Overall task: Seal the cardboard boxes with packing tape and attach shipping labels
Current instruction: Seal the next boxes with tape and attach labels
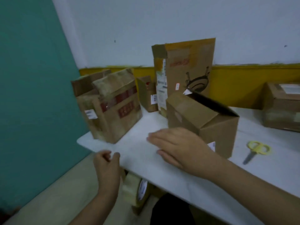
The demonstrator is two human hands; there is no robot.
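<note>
I count five cardboard boxes on white table (162, 172). Red print on tall box (188, 69) blurred, unreadable; small white labels likewise. Nearest box (201, 120), plain brown, top flap open. My right hand (177, 146) lies flat, fingers straight, beside its front. My left hand (106, 168) loosely curled at table edge, gripping nothing I can see. One clear tape roll (136, 190) below edge. One yellow-handled scissors (256, 151) right.

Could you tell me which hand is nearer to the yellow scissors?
The right hand. It lies flat on the table by the open box, with the yellow scissors off to its right. The left hand is farther away, at the table's left edge.
</note>
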